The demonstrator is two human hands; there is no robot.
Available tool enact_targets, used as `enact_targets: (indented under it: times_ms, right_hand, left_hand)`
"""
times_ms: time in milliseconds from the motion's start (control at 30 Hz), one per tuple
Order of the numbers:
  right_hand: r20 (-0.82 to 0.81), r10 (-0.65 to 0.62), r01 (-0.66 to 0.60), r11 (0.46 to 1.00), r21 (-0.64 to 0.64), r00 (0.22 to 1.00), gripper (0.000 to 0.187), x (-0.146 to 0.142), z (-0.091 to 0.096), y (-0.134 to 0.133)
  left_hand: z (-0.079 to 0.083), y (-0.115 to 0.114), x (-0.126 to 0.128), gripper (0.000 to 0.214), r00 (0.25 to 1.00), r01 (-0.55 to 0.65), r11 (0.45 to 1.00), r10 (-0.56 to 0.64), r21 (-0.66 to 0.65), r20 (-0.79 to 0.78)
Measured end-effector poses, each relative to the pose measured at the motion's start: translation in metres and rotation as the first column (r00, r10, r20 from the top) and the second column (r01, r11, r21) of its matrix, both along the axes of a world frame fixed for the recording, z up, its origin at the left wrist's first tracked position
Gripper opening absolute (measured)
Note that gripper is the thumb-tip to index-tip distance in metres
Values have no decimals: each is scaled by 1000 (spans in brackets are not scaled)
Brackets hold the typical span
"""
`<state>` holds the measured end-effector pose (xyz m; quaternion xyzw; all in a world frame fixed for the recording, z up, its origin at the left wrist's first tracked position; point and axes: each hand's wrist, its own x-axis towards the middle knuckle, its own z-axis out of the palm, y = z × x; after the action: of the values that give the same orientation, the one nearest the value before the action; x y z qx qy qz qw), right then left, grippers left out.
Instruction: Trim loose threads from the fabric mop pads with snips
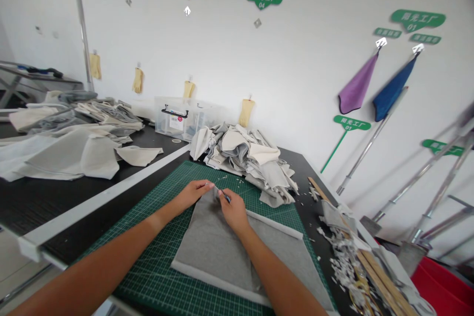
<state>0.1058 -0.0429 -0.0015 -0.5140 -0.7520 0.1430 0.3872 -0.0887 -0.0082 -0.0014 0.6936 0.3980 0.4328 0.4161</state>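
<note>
A grey piece of cloth (215, 242) with pale edges lies spread over the green cutting mat (148, 256). At its far corner, the fingertips of my left hand (197, 191) pinch the fabric. My right hand (234, 211) is closed around a small dark-bluish tool (226, 197), right beside that corner. Fingers cover most of the tool, so its exact kind is hidden. The two hands are close together, with the cloth's tip between them. White scraps (240, 185) are scattered on the mat just beyond.
A heap of grey and cream cloth pieces (248, 150) sits behind the mat, beside a clear plastic box (177, 118). More cloth (74, 143) is piled left, past a white strip (111, 190). Offcuts (342, 256) and wooden strips (381, 276) lie along the right edge.
</note>
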Motion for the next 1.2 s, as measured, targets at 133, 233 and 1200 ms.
enact_targets:
  times_ms: [133,233,1200]
  right_hand:
    - [-11,-7,7,1000,-15,1000,41,1,-4,5]
    - [-51,-13,13,1000,-6,999,42,2,-7,9]
    - [-164,6,-13,999,-42,986,24,2,-13,11]
  left_hand:
    - [-2,1,1,44,998,44,999,-44,2,36]
    - [-4,2,2,41,994,76,996,-72,-45,86]
    - [-21,6,20,29,992,90,992,-81,94,-92]
